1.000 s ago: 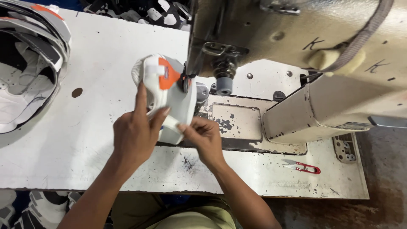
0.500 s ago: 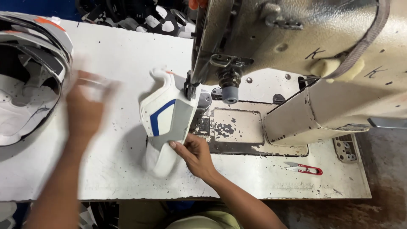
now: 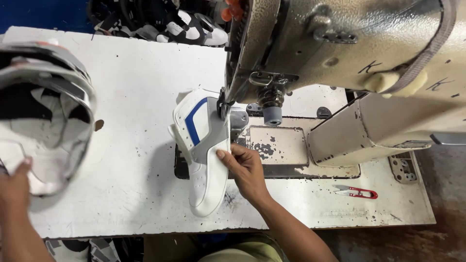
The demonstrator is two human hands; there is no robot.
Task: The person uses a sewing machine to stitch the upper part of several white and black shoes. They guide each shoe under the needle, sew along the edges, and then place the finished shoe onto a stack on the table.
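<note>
Shoe upper: white, flat-laid, with a blue stripe and a grey panel along the right edge, small perforations on the lower toe part. It lies on the white worktable, top end tucked under the sewing machine head near the presser foot, its lower end reaching toward the table's near edge.

Right hand: fingers curled, thumb tip pressed onto the upper's right edge, pinning it against the bed plate.

Left hand: at the far left edge, resting on a stack of shoe pieces; grip cannot be told.

Red thread snips lie on the table to the right.
</note>
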